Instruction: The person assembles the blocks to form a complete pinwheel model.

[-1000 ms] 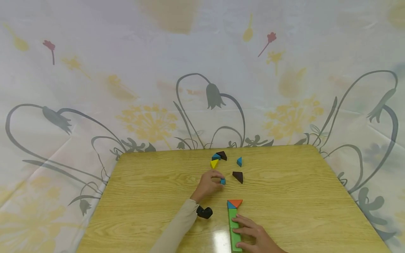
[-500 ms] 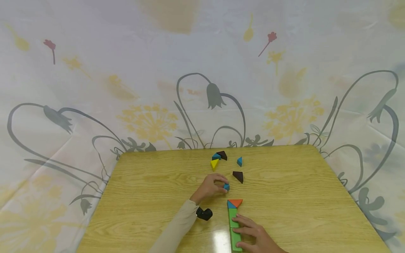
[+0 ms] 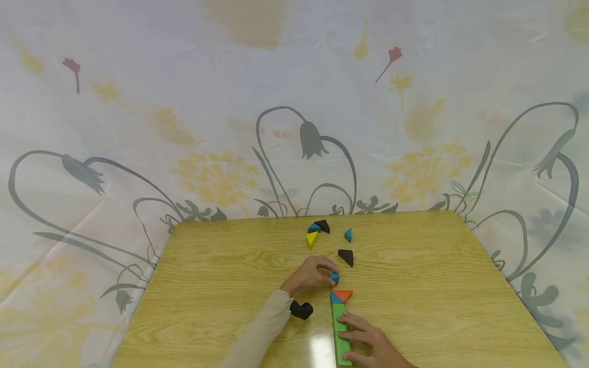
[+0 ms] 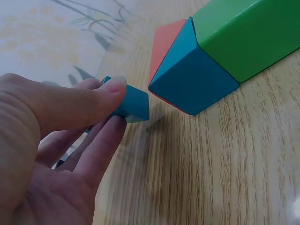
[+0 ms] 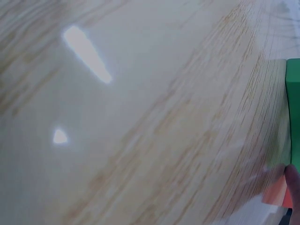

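Note:
A small blue block point(image 4: 136, 104) is pinched between the thumb and fingers of my left hand point(image 3: 313, 273), just beyond the far end of a row of blocks. That row has two green blocks point(image 3: 338, 317) end to end, then a blue triangular block point(image 3: 336, 298) against an orange triangular block point(image 3: 343, 295). In the left wrist view a narrow gap separates the held block from the row. My right hand point(image 3: 375, 341) rests its spread fingertips along the green blocks' right side; the right wrist view catches only one finger and a green block's edge point(image 5: 294, 112).
Farther back on the wooden table point(image 3: 221, 266) lie a yellow triangular block point(image 3: 311, 239), a dark brown block point(image 3: 346, 257), another dark brown block point(image 3: 324, 226) touching a blue one point(image 3: 314, 228), and a separate blue block point(image 3: 348, 235). A black device point(image 3: 301, 309) sits at my left wrist.
My left hand has brought the small blue block rightward and nearer, toward the far end of the row. My right hand and the row have stayed put.

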`<action>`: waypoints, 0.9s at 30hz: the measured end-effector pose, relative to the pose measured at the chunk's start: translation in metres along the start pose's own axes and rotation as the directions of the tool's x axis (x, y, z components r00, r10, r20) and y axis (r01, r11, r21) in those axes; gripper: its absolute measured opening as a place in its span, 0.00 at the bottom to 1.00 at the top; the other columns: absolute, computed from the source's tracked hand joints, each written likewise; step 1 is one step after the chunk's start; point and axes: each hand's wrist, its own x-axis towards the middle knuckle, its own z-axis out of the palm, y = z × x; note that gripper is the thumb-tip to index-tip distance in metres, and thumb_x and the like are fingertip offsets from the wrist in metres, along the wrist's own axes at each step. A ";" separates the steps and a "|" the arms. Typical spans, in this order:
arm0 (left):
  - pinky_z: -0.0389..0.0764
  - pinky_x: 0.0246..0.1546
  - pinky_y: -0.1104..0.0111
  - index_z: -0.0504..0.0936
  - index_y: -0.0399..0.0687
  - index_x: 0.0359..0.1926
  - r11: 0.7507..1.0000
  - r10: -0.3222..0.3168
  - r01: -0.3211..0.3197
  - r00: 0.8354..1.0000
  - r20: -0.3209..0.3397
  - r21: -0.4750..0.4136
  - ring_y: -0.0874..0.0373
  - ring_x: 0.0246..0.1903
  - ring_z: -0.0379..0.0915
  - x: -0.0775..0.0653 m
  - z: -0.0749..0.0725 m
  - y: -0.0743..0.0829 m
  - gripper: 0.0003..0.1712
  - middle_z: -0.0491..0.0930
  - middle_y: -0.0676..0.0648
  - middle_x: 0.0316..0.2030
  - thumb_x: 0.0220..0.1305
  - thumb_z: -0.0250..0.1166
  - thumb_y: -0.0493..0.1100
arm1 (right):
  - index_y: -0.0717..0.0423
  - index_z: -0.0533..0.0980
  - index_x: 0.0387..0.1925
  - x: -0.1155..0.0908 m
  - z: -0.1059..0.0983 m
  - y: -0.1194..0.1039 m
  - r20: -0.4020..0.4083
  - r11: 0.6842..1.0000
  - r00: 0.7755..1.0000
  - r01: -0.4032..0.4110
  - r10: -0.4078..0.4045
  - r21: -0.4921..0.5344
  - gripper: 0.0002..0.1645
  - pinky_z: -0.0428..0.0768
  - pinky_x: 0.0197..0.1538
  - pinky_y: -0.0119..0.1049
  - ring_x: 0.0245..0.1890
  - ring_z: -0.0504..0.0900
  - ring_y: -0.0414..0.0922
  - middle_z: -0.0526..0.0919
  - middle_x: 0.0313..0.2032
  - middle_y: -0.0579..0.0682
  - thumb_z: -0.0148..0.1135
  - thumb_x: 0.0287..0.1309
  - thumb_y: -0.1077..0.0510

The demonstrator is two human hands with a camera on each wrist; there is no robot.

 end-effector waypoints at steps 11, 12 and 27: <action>0.73 0.53 0.66 0.85 0.37 0.44 0.985 0.023 -0.033 0.998 0.060 0.170 0.57 0.52 0.71 0.001 0.003 0.002 0.12 0.79 0.44 0.50 0.58 0.66 0.32 | 0.54 0.80 0.50 0.000 0.001 0.000 -0.009 1.000 1.000 0.016 -0.016 0.003 0.23 0.69 0.60 0.32 0.63 0.67 0.50 0.74 0.57 0.58 0.71 0.50 0.60; 0.73 0.53 0.66 0.85 0.38 0.44 0.983 0.021 -0.032 0.998 0.063 0.180 0.57 0.52 0.71 0.001 0.004 0.001 0.11 0.79 0.45 0.50 0.59 0.66 0.32 | 0.54 0.80 0.50 0.000 0.001 0.000 -0.010 1.000 1.000 0.020 -0.020 0.002 0.23 0.68 0.60 0.32 0.63 0.67 0.50 0.74 0.58 0.58 0.71 0.50 0.60; 0.74 0.52 0.67 0.86 0.40 0.41 0.980 -0.028 0.022 0.999 0.030 0.197 0.58 0.50 0.73 -0.004 0.010 0.007 0.09 0.81 0.50 0.47 0.61 0.65 0.35 | 0.56 0.80 0.50 0.000 0.000 0.000 -0.002 1.000 1.000 0.013 -0.013 0.008 0.22 0.66 0.62 0.30 0.64 0.66 0.49 0.74 0.57 0.59 0.70 0.50 0.60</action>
